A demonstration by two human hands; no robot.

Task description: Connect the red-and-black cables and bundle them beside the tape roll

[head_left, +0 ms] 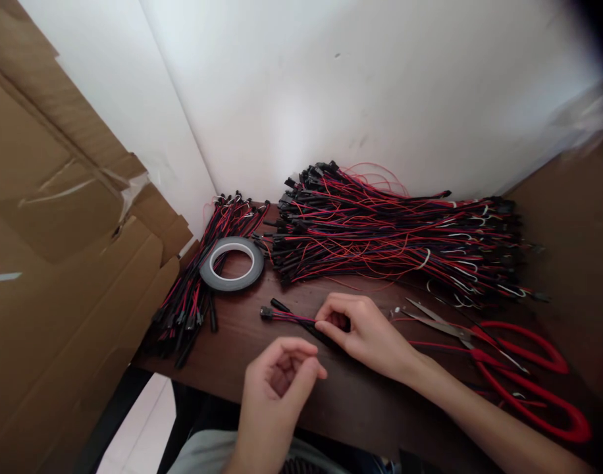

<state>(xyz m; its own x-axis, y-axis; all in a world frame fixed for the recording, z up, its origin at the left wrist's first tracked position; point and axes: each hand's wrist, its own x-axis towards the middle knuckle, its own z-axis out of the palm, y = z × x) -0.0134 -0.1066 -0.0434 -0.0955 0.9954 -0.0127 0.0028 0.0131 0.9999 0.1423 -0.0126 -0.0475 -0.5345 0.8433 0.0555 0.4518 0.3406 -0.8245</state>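
Wire lead (pixel 296 318) held over the table (pixel 232 339), near centre.
Right hand (pixel 368 329), fingertips closed, pinches it right of the connector (pixel 266 313), apparently keeping strands together; left hand (pixel 280 403), nearer, curls loosely, contents undeterminable.

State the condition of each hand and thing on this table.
Left hand: loosely curled, nothing visible held.
Right hand: pinching the wire harness.
Wire harness: held, connector end exposed.
Gray tape roll: lying flat.
Red-handled scissors: blades apart.
Larger harness pile: loosely heaped.
Smaller harness pile: partly hidden by the tape roll.
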